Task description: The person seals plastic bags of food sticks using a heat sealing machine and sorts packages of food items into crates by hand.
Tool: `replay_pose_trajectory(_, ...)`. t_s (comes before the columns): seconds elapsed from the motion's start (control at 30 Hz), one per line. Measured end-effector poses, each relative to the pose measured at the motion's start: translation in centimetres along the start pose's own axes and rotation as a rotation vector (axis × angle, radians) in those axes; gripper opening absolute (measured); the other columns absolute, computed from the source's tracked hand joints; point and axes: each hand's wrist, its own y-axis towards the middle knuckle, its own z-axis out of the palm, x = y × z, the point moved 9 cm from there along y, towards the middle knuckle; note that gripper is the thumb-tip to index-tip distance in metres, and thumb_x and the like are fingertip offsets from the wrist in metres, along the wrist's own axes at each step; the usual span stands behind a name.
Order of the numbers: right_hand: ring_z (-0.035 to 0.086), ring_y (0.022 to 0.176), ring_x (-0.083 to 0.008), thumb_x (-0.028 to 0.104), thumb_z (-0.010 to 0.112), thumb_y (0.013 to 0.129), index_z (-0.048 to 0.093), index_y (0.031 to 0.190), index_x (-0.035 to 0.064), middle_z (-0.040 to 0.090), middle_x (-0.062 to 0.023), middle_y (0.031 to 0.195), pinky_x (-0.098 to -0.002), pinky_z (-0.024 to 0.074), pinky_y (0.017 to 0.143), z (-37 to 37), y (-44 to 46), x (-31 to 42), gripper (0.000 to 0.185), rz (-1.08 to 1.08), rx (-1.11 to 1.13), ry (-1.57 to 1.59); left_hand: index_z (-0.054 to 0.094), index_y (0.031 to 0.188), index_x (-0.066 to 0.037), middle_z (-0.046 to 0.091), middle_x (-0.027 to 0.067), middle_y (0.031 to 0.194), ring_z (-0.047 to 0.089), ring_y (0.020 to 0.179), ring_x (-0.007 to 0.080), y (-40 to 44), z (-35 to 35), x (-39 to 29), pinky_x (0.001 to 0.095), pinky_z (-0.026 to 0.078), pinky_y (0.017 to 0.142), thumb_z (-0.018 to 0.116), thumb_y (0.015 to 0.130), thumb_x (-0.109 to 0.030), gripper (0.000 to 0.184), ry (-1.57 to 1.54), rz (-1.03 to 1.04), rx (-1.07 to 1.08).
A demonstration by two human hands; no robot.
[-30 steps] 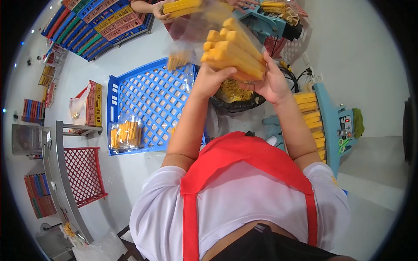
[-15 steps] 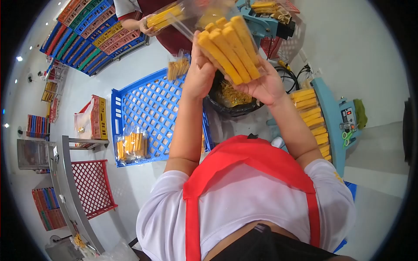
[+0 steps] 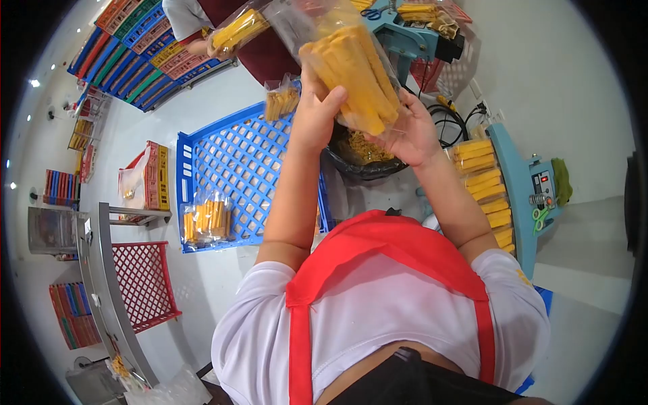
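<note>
Between my two hands is a clear plastic bag of yellow stick snacks [image 3: 354,81], held up in front of me and tilted. My left hand [image 3: 317,111] is closed on the bag's left side, its thumb lying across the front. Around the lower right corner, my right hand [image 3: 415,131] grips the same bag, with its fingers partly behind the plastic. Below the bag, a black-lined bin [image 3: 368,169] holds yellow crumbs and broken bits. To the left lies a blue plastic crate [image 3: 233,155] with filled snack bags [image 3: 208,221] at its near corner.
Another person's hand [image 3: 214,47] holds a similar bag at the top. A teal machine [image 3: 520,196] with a control box stands at right, beside a row of filled bags [image 3: 487,189]. Green scissors [image 3: 539,217] hang there. Stacked coloured crates [image 3: 148,47] stand at upper left.
The bag in my hands has turned and tilted, and its sticks look bunched and blurred. My left thumb now lies across its front. The other person's bag has shifted slightly left.
</note>
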Motion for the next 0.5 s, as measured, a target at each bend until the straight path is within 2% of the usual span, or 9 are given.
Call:
replay_pose_trajectory(0.07, 0.045, 0.107, -0.0236, 0.04, 0.035, 0.085, 0.034, 0.123, 0.004, 0.044, -0.0138, 0.118, -0.0348, 0.0408, 0.085, 0.2, 0.0, 2.0, 0.052, -0.221, -0.207, -0.3, -0.003, 0.132, -0.007, 0.032, 0.01, 0.124, 0.038, 0.112, 0.0229, -0.6, 2.4, -1.8, 0.0344, 0.031, 0.093, 0.071, 0.063, -0.016, 0.101, 0.1, 0.096, 0.006)
replay_pose_trajectory(0.13, 0.045, 0.107, -0.0227, 0.034, 0.037, 0.086, 0.034, 0.122, 0.0037, 0.044, -0.0124, 0.118, -0.0328, 0.0401, 0.086, 0.6, 0.3, 2.9, 0.048, -0.313, -0.151, -0.371, -0.007, 0.131, -0.005, 0.033, 0.0107, 0.123, 0.039, 0.11, 0.023, -1.7, 4.2, -2.7, 0.0343, 0.032, 0.092, 0.073, 0.061, -0.017, 0.106, 0.197, 0.189, 0.007)
replay_pose_trajectory(0.2, 0.045, 0.107, -0.0217, 0.028, 0.039, 0.086, 0.034, 0.122, 0.0033, 0.044, -0.0111, 0.118, -0.0308, 0.0394, 0.087, 1.0, 0.3, 3.8, 0.045, -0.405, -0.096, -0.443, -0.015, 0.129, -0.005, 0.035, 0.0118, 0.119, 0.04, 0.108, 0.0234, -2.4, 4.4, -2.8, 0.0339, 0.033, 0.091, 0.074, 0.058, -0.014, 0.114, 0.558, 0.207, -0.096)
replay_pose_trajectory(0.23, 0.046, 0.106, -0.0209, 0.024, 0.04, 0.086, 0.034, 0.122, 0.0032, 0.044, -0.01, 0.118, -0.0311, 0.04, 0.087, 1.3, 0.0, 4.3, 0.042, -0.499, -0.089, -0.581, -0.017, 0.128, -0.006, 0.037, 0.0127, 0.116, 0.041, 0.107, 0.0236, -3.0, 5.3, -3.8, 0.0351, 0.034, 0.09, 0.075, 0.057, -0.013, 0.116, 0.825, 0.355, -0.085)
replay_pose_trajectory(0.27, 0.047, 0.105, -0.02, 0.02, 0.041, 0.086, 0.034, 0.122, 0.003, 0.043, -0.0089, 0.118, -0.0314, 0.0405, 0.086, 1.6, -0.5, 4.8, 0.04, -0.592, -0.083, -0.718, -0.017, 0.128, -0.006, 0.037, 0.0127, 0.116, 0.041, 0.107, 0.0236, -3.3, 5.2, -3.4, 0.0351, 0.034, 0.09, 0.075, 0.057, -0.013, 0.116, 0.821, 0.346, -0.084)
replay_pose_trajectory(0.3, 0.049, 0.102, -0.0185, 0.021, 0.039, 0.088, 0.034, 0.122, 0.0025, 0.045, -0.0077, 0.116, -0.0305, 0.0417, 0.084, 1.8, -0.4, 4.7, 0.039, -0.524, -0.048, -0.683, -0.017, 0.128, -0.005, 0.028, 0.0139, 0.123, 0.036, 0.112, 0.0243, -3.9, 5.8, -3.5, 0.0355, 0.031, 0.093, 0.076, 0.056, -0.016, 0.118, 0.938, 0.423, -0.055)
replay_pose_trajectory(0.4, 0.05, 0.1, -0.0181, 0.027, 0.038, 0.089, 0.035, 0.121, 0.0025, 0.047, -0.0071, 0.114, -0.0295, 0.0427, 0.083, 1.7, -0.1, 4.0, 0.041, -0.441, -0.151, -0.464, -0.018, 0.128, -0.004, 0.02, 0.0145, 0.131, 0.031, 0.116, 0.0251, -4.6, 6.2, -3.5, 0.0367, 0.028, 0.096, 0.079, 0.055, -0.023, 0.122, 0.93, 0.452, 0.043)
replay_pose_trajectory(0.43, 0.049, 0.102, -0.0189, 0.033, 0.038, 0.088, 0.035, 0.122, 0.0034, 0.047, -0.0075, 0.115, -0.0315, 0.041, 0.086, 1.9, -0.4, 4.3, 0.045, -0.467, -0.151, -0.631, -0.017, 0.129, -0.005, 0.021, 0.0142, 0.131, 0.032, 0.116, 0.0248, -4.6, 6.4, -3.1, 0.0367, 0.029, 0.095, 0.079, 0.055, -0.024, 0.123, 1.013, 0.475, 0.085)
replay_pose_trajectory(0.5, 0.048, 0.104, -0.0194, 0.035, 0.038, 0.087, 0.035, 0.122, 0.0043, 0.047, -0.0079, 0.116, -0.0327, 0.0398, 0.087, 1.6, -0.1, 3.6, 0.047, -0.375, -0.045, -0.503, -0.016, 0.129, -0.006, 0.022, 0.0138, 0.13, 0.033, 0.116, 0.0245, -4.5, 6.6, -3.1, 0.0367, 0.031, 0.095, 0.079, 0.054, -0.025, 0.123, 1.1, 0.502, 0.124)
